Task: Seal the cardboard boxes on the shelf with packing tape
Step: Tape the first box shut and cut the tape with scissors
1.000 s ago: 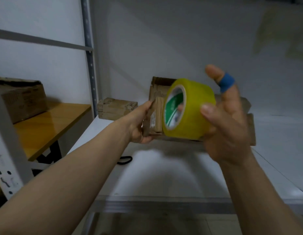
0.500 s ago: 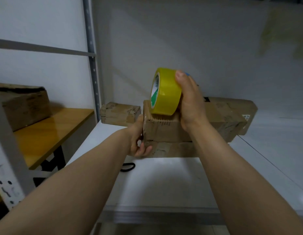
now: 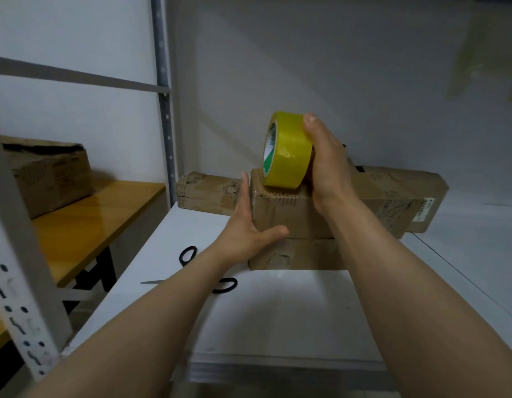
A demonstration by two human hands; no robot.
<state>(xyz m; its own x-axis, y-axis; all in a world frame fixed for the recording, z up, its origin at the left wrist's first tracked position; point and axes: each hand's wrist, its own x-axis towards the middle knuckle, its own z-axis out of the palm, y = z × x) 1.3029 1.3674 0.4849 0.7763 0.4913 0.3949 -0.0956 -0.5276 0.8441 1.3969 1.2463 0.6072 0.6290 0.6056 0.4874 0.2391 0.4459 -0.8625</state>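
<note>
A long cardboard box [image 3: 295, 214] lies on top of a second cardboard box [image 3: 300, 255] on the white shelf [image 3: 277, 311]. My right hand [image 3: 326, 165] grips a yellow roll of packing tape [image 3: 286, 152] and holds it on edge on the top box's left end. My left hand [image 3: 246, 222] lies flat against that box's left end, fingers straight, thumb under its front edge. A third box [image 3: 203, 191] sits behind on the left, and a fourth box [image 3: 415, 196] sticks out to the right.
Black-handled scissors [image 3: 189, 255] lie on the shelf under my left forearm. A grey shelf upright [image 3: 163, 90] stands at the back left. To the left, a wooden shelf [image 3: 85, 222] carries a larger worn cardboard box [image 3: 48, 173].
The box was turned from standing on end to lying flat on the lower box. My right hand brought the tape roll down onto its left end. My left hand flattened against the box's end.
</note>
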